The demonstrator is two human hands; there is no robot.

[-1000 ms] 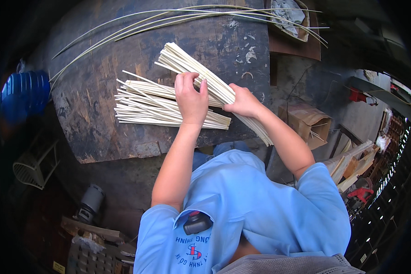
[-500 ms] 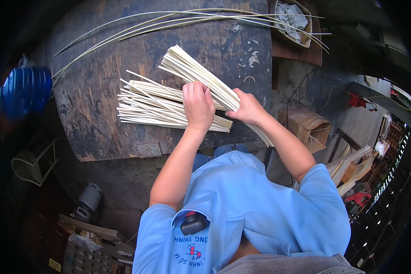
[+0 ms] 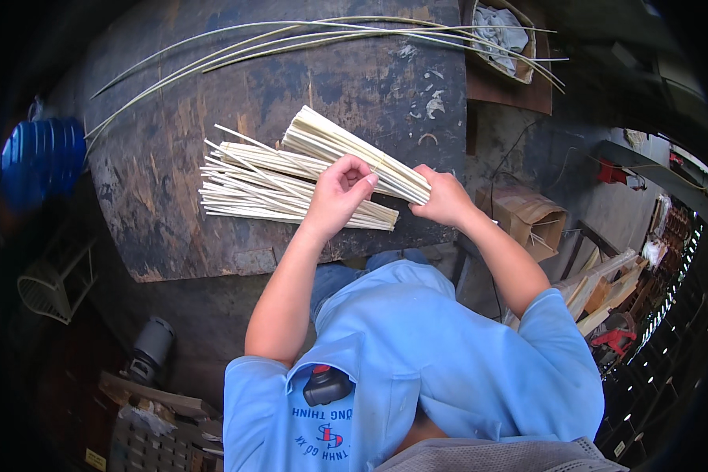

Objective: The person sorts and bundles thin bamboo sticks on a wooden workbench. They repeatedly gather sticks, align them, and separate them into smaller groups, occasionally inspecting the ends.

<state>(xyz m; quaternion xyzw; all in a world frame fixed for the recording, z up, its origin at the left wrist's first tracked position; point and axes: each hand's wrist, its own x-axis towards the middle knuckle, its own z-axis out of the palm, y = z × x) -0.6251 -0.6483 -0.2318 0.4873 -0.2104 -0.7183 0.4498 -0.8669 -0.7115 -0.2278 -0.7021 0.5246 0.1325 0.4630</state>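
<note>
A tight bundle of thin pale rattan sticks (image 3: 342, 140) slants over the dark wooden table. Its right end is wrapped by my right hand (image 3: 447, 198). My left hand (image 3: 343, 193) is at the bundle's near side, with thumb and forefinger brought together in a pinch. Whatever is between those fingertips, if anything, is too small to make out. Below and to the left lies a loose pile of similar sticks (image 3: 252, 185), spread unevenly on the table, partly hidden by my left hand.
Several long thin canes (image 3: 291, 35) curve across the far side of the worn tabletop (image 3: 157, 197). A box with a grey cloth (image 3: 499, 35) stands at the far right. Below it is a cardboard box (image 3: 531, 216). A blue water bottle (image 3: 43, 157) is at the left.
The bundle has swung flatter, its far end coming nearer to me. My left hand has turned from lying over the sticks to a pinch beside the bundle. My right hand has shifted slightly right.
</note>
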